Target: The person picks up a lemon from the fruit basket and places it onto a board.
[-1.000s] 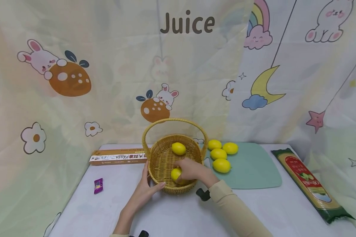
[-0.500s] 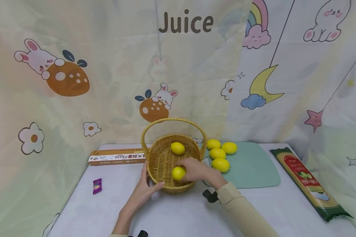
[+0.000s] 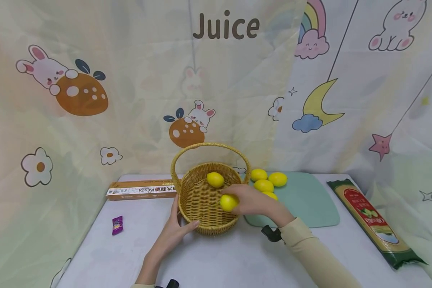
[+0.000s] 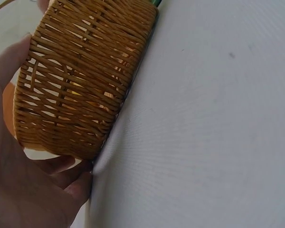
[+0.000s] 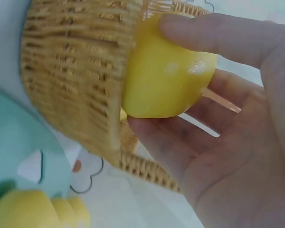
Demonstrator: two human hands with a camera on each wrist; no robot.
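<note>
A round wicker basket [image 3: 214,230] with a tall arched handle stands in the middle of the table. My left hand [image 3: 176,229] holds it at the front left, thumb at the rim and fingers against the woven side [image 4: 80,76]. My right hand [image 3: 255,200] grips a yellow lemon [image 3: 229,203] between thumb and fingers, over the basket's right rim. In the right wrist view the held lemon [image 5: 168,71] is close to the rim. Another lemon [image 3: 215,179] lies inside the basket towards the back. Several lemons [image 3: 264,186] sit just right of it, one partly hidden by my right hand.
Beneath the loose lemons lies a pale green cutting board [image 3: 309,202]. A long pasta box [image 3: 142,191] extends behind the basket's left side. A small purple packet [image 3: 117,225] is at the left, a green-and-red pasta bag [image 3: 374,220] at the right. A printed cloth hangs behind.
My right hand has lifted the lemon from the front of the basket and carried it up and right to the rim. The left hand stays on the basket.
</note>
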